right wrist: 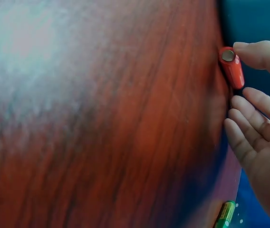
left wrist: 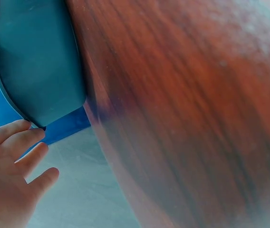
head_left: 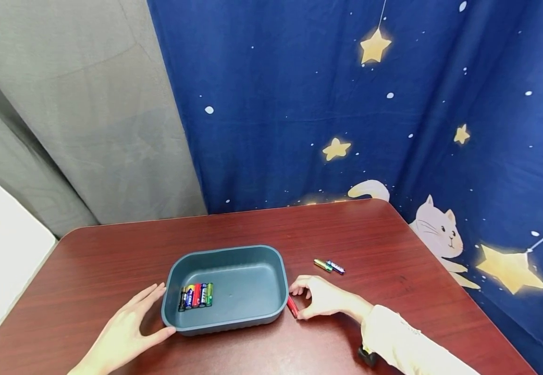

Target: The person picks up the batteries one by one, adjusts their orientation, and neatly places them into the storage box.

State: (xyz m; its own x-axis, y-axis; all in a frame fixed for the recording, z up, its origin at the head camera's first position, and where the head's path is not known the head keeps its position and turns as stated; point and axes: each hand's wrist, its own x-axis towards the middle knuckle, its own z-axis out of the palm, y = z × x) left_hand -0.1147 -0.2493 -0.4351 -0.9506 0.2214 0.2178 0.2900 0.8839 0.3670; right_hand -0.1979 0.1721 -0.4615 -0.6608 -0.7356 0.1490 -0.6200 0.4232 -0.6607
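Observation:
A red battery (head_left: 293, 307) lies on the table against the right side of a blue-green tray (head_left: 234, 325). My right hand (head_left: 320, 297) pinches this battery end to end, thumb at the near end and index finger at the far one. The right wrist view shows its flat metal end beside the thumb on the red battery (right wrist: 232, 69). At the tray's left side, my left hand (head_left: 123, 325) touches the rim with straight, spread fingers. Inside the tray, several batteries (head_left: 196, 296) in black, blue, red and green stand side by side in a row at the left.
Right of the tray, a green-yellow battery (head_left: 322, 265) and a blue-white battery (head_left: 335, 267) lie close together on the reddish-brown table (head_left: 126, 255). A blue curtain (head_left: 276, 104) with stars and a grey curtain (head_left: 88, 104) hang behind the table's far edge.

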